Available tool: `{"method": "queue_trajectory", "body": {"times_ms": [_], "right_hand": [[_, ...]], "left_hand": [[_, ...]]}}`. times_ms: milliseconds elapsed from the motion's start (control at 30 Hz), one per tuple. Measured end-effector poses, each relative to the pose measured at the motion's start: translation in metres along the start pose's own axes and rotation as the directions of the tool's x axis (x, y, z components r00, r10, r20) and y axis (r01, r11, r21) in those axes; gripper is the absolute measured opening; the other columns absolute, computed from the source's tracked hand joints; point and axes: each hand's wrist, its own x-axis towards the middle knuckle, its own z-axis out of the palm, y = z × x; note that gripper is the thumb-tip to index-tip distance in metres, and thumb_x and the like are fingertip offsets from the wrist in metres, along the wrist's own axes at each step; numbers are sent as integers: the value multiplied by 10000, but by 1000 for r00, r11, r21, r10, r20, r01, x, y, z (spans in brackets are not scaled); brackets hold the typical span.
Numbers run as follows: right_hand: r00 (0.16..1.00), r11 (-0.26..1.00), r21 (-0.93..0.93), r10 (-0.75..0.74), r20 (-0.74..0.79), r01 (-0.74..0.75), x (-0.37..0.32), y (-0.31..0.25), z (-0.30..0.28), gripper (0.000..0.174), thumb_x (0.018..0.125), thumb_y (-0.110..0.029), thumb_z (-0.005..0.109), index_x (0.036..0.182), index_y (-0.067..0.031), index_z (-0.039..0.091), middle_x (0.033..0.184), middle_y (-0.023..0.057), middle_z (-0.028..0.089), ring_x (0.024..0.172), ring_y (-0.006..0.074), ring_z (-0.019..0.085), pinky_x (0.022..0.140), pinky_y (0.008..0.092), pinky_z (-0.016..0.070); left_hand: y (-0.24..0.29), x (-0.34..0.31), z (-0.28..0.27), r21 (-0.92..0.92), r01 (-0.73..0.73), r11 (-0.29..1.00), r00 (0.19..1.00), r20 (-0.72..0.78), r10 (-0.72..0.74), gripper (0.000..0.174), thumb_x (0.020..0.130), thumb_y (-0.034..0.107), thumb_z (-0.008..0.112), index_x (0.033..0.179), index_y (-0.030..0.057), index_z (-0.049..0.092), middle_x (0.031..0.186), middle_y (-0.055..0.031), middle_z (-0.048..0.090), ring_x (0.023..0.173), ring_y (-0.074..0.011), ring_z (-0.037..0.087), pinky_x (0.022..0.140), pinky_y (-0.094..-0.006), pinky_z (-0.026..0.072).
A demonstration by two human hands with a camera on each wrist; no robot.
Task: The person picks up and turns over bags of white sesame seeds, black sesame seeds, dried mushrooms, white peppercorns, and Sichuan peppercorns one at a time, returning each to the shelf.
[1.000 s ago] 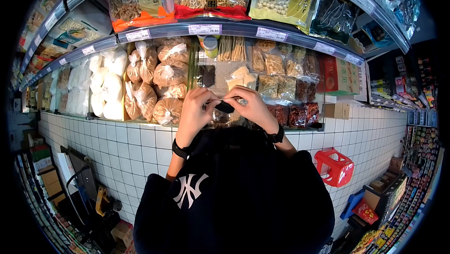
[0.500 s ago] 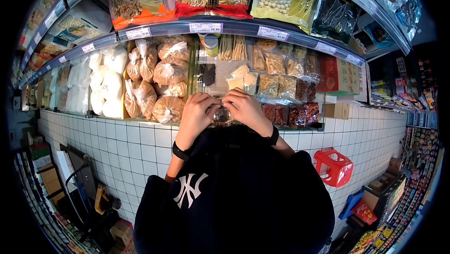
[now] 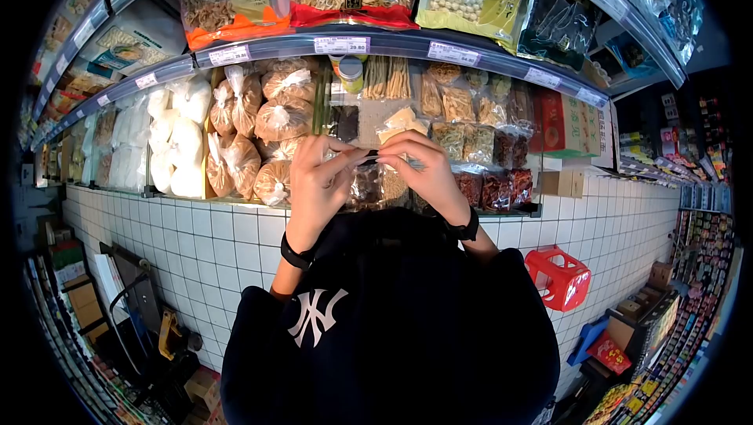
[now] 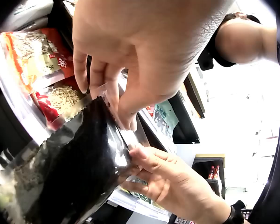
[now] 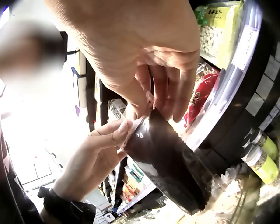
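A black plastic bag (image 4: 79, 163) with a clear strip along its top edge hangs between my two hands over the display case. My left hand (image 3: 321, 182) pinches this top edge between thumb and fingers. Opposite it, my right hand (image 3: 427, 174) pinches the same edge, fingertips close to those of the left. In the right wrist view the glossy black bag (image 5: 168, 154) slopes down from the right fingertips toward packets below. From the head view only a dark sliver of it shows between the fingertips.
Below the hands, the glass-sided case holds tied bags of brown goods (image 3: 284, 119), white bags (image 3: 188, 154) and packets of dried foods (image 3: 451, 143). A shelf edge with price tags (image 3: 342, 45) curves above it. A red stool (image 3: 558, 277) stands on the tiled floor at right.
The hands first drew close together over the bag, then moved slightly forward and apart with straighter fingers. The black bag's body, visible below the fingers earlier, now shows only as a sliver from the head.
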Motion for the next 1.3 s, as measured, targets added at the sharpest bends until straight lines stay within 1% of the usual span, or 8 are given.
{"method": "queue_trajectory", "body": {"times_ms": [200,400,533,700,833,1000,1167,1300], "right_hand": [[975,973,-157,-189,-114,170,12,-18,-7,112,715,-39,716,802,-5,655,770,77,602,727,232,563,643,325,452],[950,942,-228,-282,-136,247,16,-30,-8,102,692,-1,717,766,-2,647,713,71,581,705,228,528,623,319,424],[937,932,-245,-311,-160,267,18,-37,-7,96,703,-8,703,759,12,628,709,77,572,713,243,528,610,330,432],[964,948,-212,-255,-71,235,17,-42,-14,85,726,-24,702,761,6,630,688,76,542,671,235,497,599,316,418],[992,995,30,-96,-79,98,20,-45,-19,76,740,-28,705,786,-8,648,686,49,534,654,173,476,597,276,397],[1000,978,208,3,25,-9,22,-56,-32,90,744,-25,704,826,-19,668,716,29,554,674,130,485,617,254,397],[995,992,79,-99,-9,99,24,-57,-30,89,747,-25,697,832,-24,671,744,44,555,697,165,496,648,271,401],[988,987,-46,-156,-18,155,19,-51,-24,78,748,-36,691,819,-25,662,729,57,531,704,203,490,650,294,398]], "left_hand": [[9,7,0,116,-78,990,982,-163,97,324,587,-79,616,804,133,731,658,-7,443,658,-199,436,616,-303,332],[9,11,-5,90,-57,994,979,-191,74,251,615,-31,686,801,133,728,609,5,385,638,-169,409,686,-290,289],[20,12,-3,81,25,996,968,-250,-4,226,628,-32,692,790,121,727,608,-3,407,633,-177,409,651,-285,312],[19,6,-11,-246,193,950,975,-58,-213,153,701,10,712,842,67,729,609,-25,446,592,-148,414,553,-257,353],[25,12,-16,-380,218,899,969,-24,-245,131,731,44,715,862,50,725,624,-11,462,600,-112,423,564,-241,355],[36,18,-22,-360,179,916,975,-59,-214,124,742,59,716,866,49,725,636,-6,462,603,-107,423,561,-239,352],[44,21,-23,-329,163,930,981,-44,-187,111,736,66,715,847,51,719,672,-22,510,618,-134,456,602,-253,366],[45,27,-25,-91,4,996,1000,15,-2,93,716,62,705,799,70,664,763,-17,598,725,-205,533,777,-314,361]]}}
